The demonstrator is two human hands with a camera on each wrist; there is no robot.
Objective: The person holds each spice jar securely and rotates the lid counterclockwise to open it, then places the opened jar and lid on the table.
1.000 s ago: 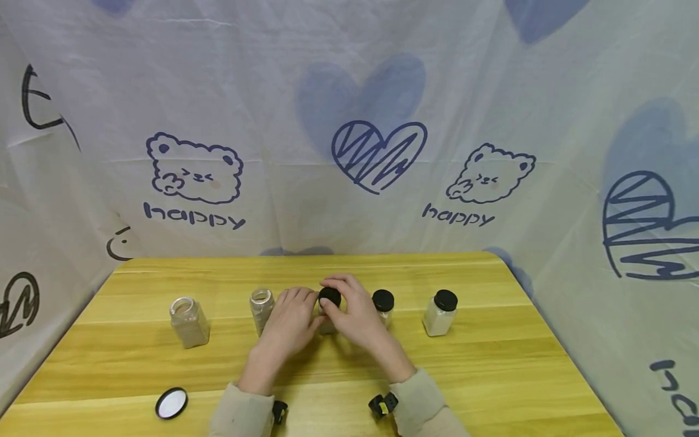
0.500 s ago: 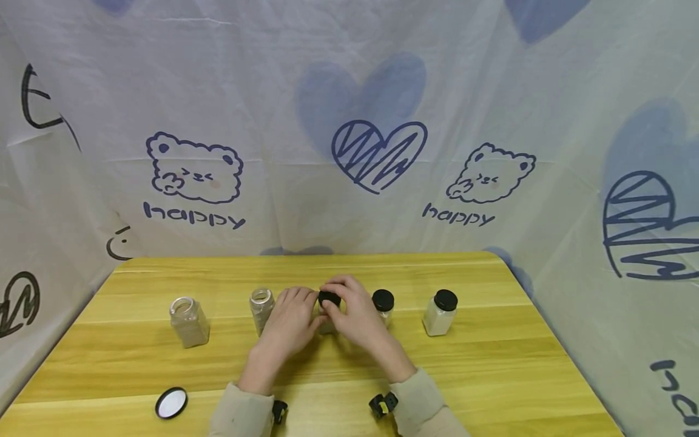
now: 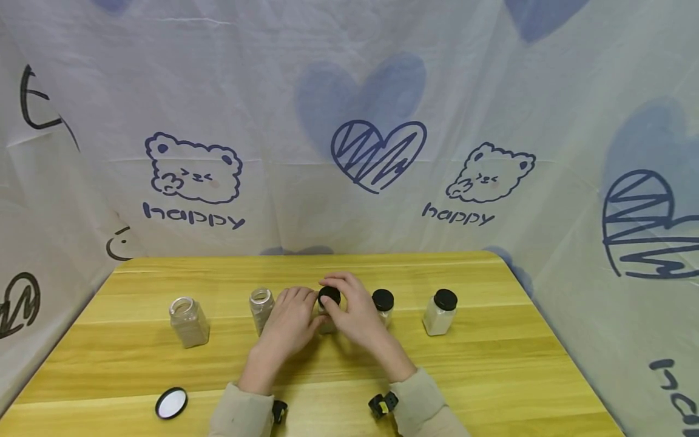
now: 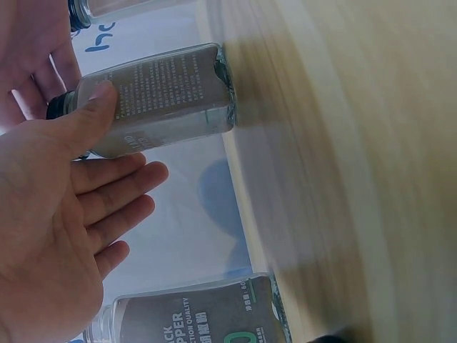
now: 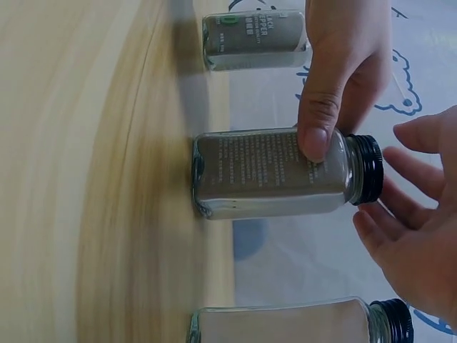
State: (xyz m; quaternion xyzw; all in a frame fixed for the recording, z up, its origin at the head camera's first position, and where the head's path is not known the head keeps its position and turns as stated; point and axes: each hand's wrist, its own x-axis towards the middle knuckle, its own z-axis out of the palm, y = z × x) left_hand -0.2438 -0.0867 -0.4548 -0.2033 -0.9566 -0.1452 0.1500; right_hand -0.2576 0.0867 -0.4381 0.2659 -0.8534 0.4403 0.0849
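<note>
A square glass spice jar (image 5: pixel 264 175) of grey-brown powder stands upright mid-table, its black screw lid (image 3: pixel 329 296) on the neck. My left hand (image 3: pixel 290 318) holds the jar's upper side; the left wrist view shows its thumb across the printed label and the other fingers spread below. Around the lid curve the thumb and fingers of my right hand (image 3: pixel 355 312), its fingertips right at the lid's edge in the right wrist view. An uncapped jar (image 3: pixel 262 306) stands just left of my left hand. A capped jar (image 3: pixel 383 303) is partly hidden behind my right hand.
Another uncapped jar (image 3: pixel 189 323) stands at the far left, and a capped jar of pale powder (image 3: pixel 439 314) at the right. A loose black-rimmed lid (image 3: pixel 172 403) lies near the table's front left. A printed cloth (image 3: pixel 284 121) hangs behind the table (image 3: pixel 491 388).
My right thumb and fingers shift slightly over the lid, its top partly covered half a second ago and showing more now. The left hand and the jars stay in place.
</note>
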